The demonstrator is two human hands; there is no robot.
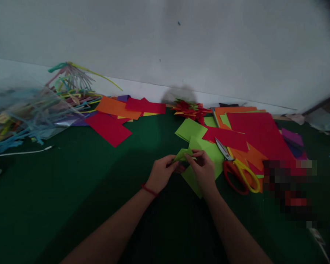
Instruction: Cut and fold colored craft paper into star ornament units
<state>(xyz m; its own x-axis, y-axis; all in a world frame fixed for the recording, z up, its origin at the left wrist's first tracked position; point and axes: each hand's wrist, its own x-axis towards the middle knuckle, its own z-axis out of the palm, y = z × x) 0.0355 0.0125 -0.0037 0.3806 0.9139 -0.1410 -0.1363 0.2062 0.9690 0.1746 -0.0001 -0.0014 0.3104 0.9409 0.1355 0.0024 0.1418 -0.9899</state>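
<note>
Both my hands meet over the dark green table on a small folded piece of light green paper. My left hand, with a red band at the wrist, pinches the piece from the left. My right hand pinches it from the right, fingers closed. More light green sheets lie just beyond and under my right hand. Scissors with red and yellow handles lie to the right of my right hand.
Red sheets and orange sheets lie at the back left, a bigger red and orange pile at the right. A red paper flower sits by the white wall. A clear bag of coloured strips fills the far left.
</note>
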